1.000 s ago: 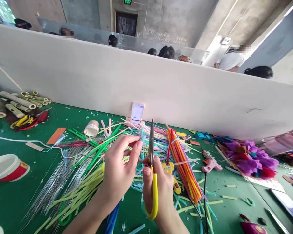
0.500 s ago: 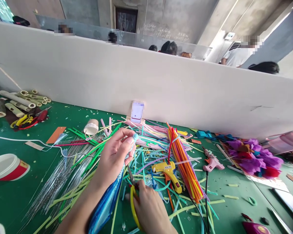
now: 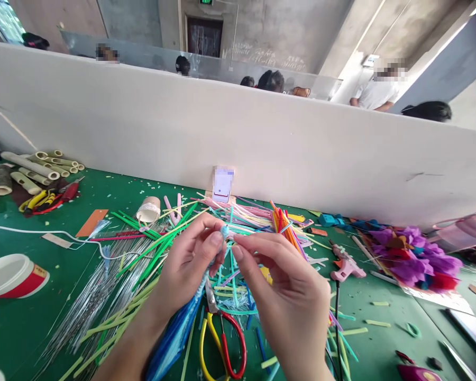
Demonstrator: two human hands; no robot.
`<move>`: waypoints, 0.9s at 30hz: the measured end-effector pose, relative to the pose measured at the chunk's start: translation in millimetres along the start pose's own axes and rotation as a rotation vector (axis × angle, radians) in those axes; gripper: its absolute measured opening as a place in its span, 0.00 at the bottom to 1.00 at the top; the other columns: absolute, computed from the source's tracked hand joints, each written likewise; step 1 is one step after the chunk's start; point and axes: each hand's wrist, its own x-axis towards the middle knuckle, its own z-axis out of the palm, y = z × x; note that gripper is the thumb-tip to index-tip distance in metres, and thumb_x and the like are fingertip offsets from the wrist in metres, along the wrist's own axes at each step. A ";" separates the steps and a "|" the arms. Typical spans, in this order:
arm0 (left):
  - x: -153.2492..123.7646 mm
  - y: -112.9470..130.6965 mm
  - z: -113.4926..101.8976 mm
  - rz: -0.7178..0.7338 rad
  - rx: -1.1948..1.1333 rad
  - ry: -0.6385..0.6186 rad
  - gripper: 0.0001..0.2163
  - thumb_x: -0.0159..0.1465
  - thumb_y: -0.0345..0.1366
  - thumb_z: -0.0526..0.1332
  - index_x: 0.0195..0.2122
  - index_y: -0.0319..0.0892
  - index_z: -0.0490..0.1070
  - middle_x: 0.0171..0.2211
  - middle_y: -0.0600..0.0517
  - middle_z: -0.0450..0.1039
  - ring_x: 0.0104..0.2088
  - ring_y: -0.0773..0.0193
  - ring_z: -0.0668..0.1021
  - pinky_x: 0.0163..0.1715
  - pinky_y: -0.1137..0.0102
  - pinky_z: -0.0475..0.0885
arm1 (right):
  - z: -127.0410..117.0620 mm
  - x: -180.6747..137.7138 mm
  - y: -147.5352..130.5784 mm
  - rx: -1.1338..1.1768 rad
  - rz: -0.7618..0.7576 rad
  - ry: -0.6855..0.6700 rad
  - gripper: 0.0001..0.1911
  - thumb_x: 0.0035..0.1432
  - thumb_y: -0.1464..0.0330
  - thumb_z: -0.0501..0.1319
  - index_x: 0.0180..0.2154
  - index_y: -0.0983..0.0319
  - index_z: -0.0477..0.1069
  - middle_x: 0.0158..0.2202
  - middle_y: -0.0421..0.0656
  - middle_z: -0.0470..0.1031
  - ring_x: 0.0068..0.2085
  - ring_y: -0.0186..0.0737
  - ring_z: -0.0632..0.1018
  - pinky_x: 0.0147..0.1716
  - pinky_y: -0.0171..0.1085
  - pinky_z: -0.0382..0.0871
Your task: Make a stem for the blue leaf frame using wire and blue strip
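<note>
My left hand [image 3: 196,259] is closed around the narrow upper end of a blue fuzzy craft piece [image 3: 176,330]. Its light blue tip pokes out between thumb and forefinger, and its wider striped part hangs down beside my forearm. Close to that tip, my right hand [image 3: 287,288] pinches thumb and forefinger together; whatever is between them is too small to make out. Below my hands lie scissors [image 3: 222,338] with one yellow and one red handle, on the green table.
Pipe cleaners [image 3: 143,312] and thin wires [image 3: 87,301] cover the table around my hands. A pink glue gun [image 3: 346,264] and purple flowers [image 3: 416,256] lie to the right. A phone [image 3: 222,184] leans against the white partition [image 3: 143,121]. A paper cup [image 3: 16,278] is at left.
My right hand has let go of the scissors, which now lie on the table, and has risen to the tip of the blue piece. My left hand keeps its hold.
</note>
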 end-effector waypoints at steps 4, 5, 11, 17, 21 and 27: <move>-1.8 2.3 2.3 0.034 0.075 0.036 0.05 0.71 0.40 0.57 0.42 0.49 0.71 0.27 0.58 0.66 0.24 0.71 0.69 0.22 0.79 0.67 | 11.3 -1.0 4.7 -0.026 -0.012 0.031 0.07 0.59 0.75 0.67 0.39 0.60 0.81 0.36 0.42 0.80 0.34 0.35 0.81 0.33 0.34 0.79; -1.7 2.7 2.6 0.035 0.093 0.045 0.05 0.71 0.40 0.57 0.42 0.49 0.71 0.27 0.58 0.66 0.24 0.71 0.69 0.22 0.79 0.67 | 12.8 -1.9 5.9 -0.037 -0.032 0.040 0.07 0.59 0.75 0.66 0.39 0.61 0.81 0.36 0.42 0.80 0.34 0.35 0.81 0.33 0.35 0.79; 0.6 3.8 2.6 0.047 0.219 0.097 0.05 0.70 0.41 0.59 0.41 0.47 0.72 0.29 0.57 0.71 0.24 0.71 0.71 0.22 0.78 0.68 | 19.6 -5.0 9.2 -0.144 -0.217 0.085 0.10 0.59 0.79 0.65 0.42 0.63 0.79 0.36 0.44 0.79 0.36 0.35 0.81 0.36 0.33 0.79; 3.2 2.4 1.4 0.091 0.205 0.165 0.04 0.68 0.38 0.63 0.37 0.45 0.73 0.31 0.56 0.71 0.32 0.70 0.74 0.30 0.78 0.71 | 24.2 -12.6 8.3 -0.285 -0.336 0.005 0.14 0.60 0.78 0.63 0.47 0.62 0.76 0.40 0.49 0.78 0.41 0.43 0.80 0.41 0.42 0.79; 1.0 1.1 -3.5 0.007 0.010 0.103 0.04 0.66 0.38 0.64 0.40 0.45 0.74 0.30 0.55 0.73 0.28 0.69 0.75 0.26 0.77 0.72 | 9.5 -5.0 7.5 -0.135 -0.207 -0.068 0.11 0.61 0.75 0.62 0.44 0.60 0.79 0.40 0.47 0.80 0.40 0.42 0.81 0.40 0.42 0.79; -5.0 7.3 -5.7 -0.098 -0.264 -0.133 0.05 0.68 0.37 0.63 0.42 0.45 0.76 0.24 0.54 0.75 0.20 0.71 0.74 0.18 0.78 0.70 | -11.7 21.3 19.0 0.452 0.215 -0.235 0.06 0.59 0.70 0.69 0.38 0.53 0.83 0.36 0.41 0.82 0.33 0.35 0.80 0.30 0.33 0.77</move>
